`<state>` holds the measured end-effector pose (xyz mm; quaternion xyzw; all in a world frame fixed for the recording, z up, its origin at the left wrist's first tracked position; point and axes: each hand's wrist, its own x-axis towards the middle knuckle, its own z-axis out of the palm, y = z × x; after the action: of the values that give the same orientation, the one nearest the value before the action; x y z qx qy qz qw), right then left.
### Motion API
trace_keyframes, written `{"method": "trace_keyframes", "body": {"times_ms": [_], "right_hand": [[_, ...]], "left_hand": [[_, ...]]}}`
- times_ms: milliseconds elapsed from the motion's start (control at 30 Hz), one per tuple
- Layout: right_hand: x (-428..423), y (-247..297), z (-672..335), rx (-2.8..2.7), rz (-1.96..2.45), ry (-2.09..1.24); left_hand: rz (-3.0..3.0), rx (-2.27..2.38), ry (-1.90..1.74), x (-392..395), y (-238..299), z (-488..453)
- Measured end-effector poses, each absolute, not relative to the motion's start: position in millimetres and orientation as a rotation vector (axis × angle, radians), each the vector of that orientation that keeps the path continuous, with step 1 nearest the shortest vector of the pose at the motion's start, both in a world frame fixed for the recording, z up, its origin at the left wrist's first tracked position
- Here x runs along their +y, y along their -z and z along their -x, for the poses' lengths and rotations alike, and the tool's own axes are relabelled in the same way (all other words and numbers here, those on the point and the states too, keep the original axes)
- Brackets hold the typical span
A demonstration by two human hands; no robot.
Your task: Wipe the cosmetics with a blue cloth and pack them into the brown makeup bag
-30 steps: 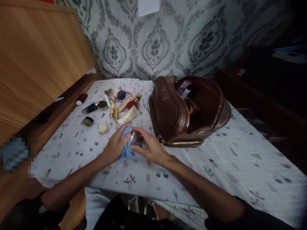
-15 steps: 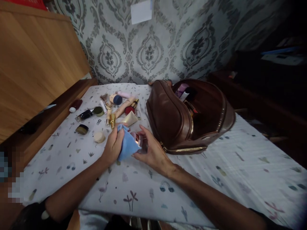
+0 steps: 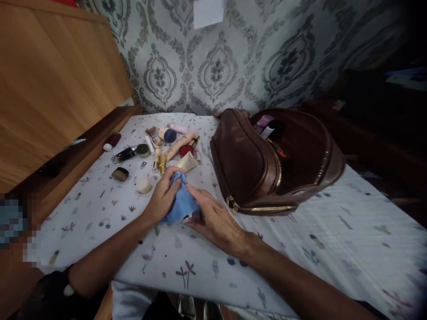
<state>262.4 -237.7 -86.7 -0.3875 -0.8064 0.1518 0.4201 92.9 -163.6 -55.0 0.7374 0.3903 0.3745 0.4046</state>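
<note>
Gripping a blue cloth [image 3: 180, 204] between both hands: the left hand [image 3: 163, 195] has its fingers curled closed over the top, the right hand [image 3: 213, 218] presses extended fingers against its side, above a printed bedsheet [image 3: 100, 231], near a brown leather bag [image 3: 243, 169].

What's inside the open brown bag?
Inside the brown bag: a pink tube, a white tube, something black. The lower inside is too dark to see.

**Object hidden inside the blue cloth [image 3: 182, 204]**
The left hand [image 3: 163, 195] and right hand [image 3: 216, 218] cover the object [image 3: 187, 218], leaving only a sliver showing. The top edge cuts off a white paper [image 3: 208, 11]; a pixelated patch [image 3: 11, 218] blurs the left edge; a tiny silvery piece [image 3: 143, 165] is unreadable.
</note>
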Motion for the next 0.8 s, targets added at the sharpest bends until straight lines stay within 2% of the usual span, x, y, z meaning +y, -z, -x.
{"method": "trace_keyframes", "body": {"times_ms": [267,433,600,800], "right_hand": [[-232,94,-260,-1.491,1.039,-0.782],[-232,89,-261,-1.414,1.039,-0.776],[-234,90,-261,-1.6,1.17,-0.646],[-234,85,-260,-1.743,1.189,-0.551]], "left_hand": [[-1.769,0.953,-0.857,-158,59,-95],[-1.907,0.777,-0.79,-164,54,-92],[-1.9,0.882,-0.695,-167,50,-91],[-1.776,0.933,-0.859,-162,58,-91]]}}
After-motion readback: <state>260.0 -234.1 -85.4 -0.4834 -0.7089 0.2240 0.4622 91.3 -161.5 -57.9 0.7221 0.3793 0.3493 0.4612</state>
